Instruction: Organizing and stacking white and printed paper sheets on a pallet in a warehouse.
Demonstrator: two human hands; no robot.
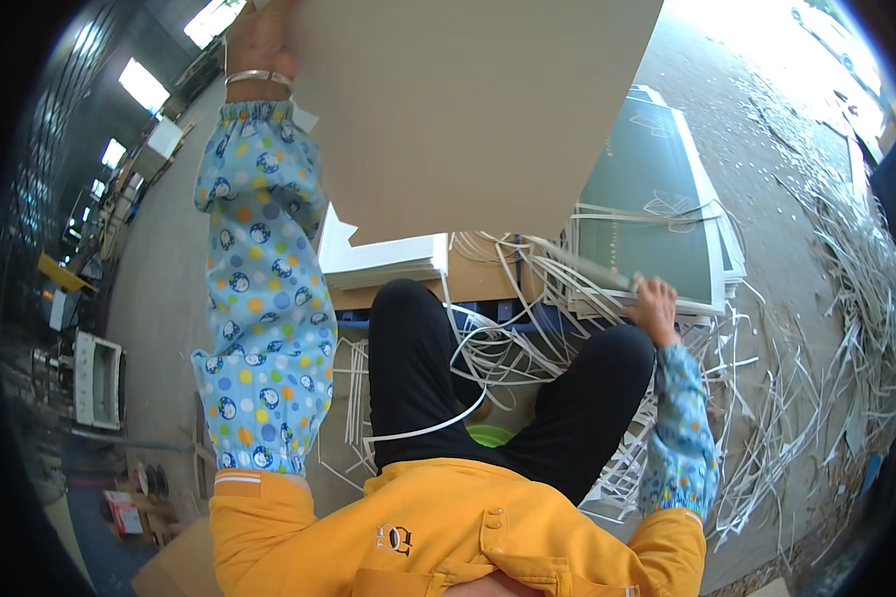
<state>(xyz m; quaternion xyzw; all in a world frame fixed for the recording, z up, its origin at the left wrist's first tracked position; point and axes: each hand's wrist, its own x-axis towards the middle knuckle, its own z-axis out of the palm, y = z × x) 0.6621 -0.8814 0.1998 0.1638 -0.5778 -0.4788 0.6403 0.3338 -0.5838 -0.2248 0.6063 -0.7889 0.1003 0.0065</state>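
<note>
A large grey-brown cardboard sheet (468,119) is held up in front of me, with a small notch at its lower left corner. My left hand (259,45) is raised at its upper left edge and closed on it; the fingertips are partly out of view. At the right, my right hand (655,310) is closed around the end of a blurred pale stick (592,271) that slants up to the left. That hand is by the near corner of a stack of green printed sheets (647,199) with white edges.
A stack of white sheets (388,259) lies on a brown board (483,271) before my knees. Loose white strips (508,348) tangle between my legs, and more trimmings (767,428) cover the floor at right. A green basin (490,435) shows beneath me.
</note>
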